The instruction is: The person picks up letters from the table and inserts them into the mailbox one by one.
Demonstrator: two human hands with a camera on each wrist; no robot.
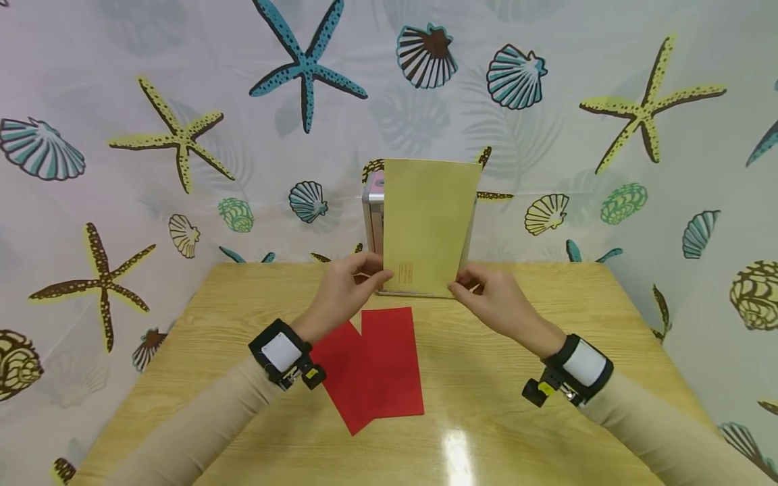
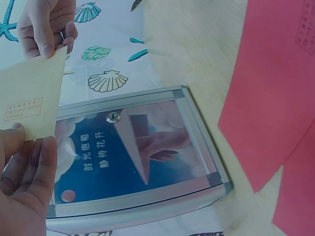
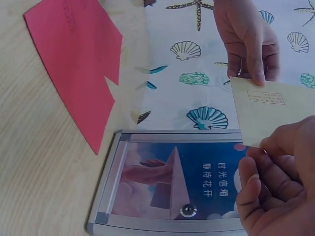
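Note:
A yellow paper envelope stands upright in the head view, with small red print near its lower left corner. My left hand pinches that lower left corner between thumb and fingers. At the lower right corner, my right hand pinches the envelope the same way. Behind it is a metal-framed box, mostly hidden in the head view. Both wrist views show the box's picture front with white characters and a round keyhole lock. Whether the envelope touches the box I cannot tell.
Two red envelopes lie overlapping on the wooden table, nearer me than the box. A white cloth printed with starfish and shells hangs behind and beside the table.

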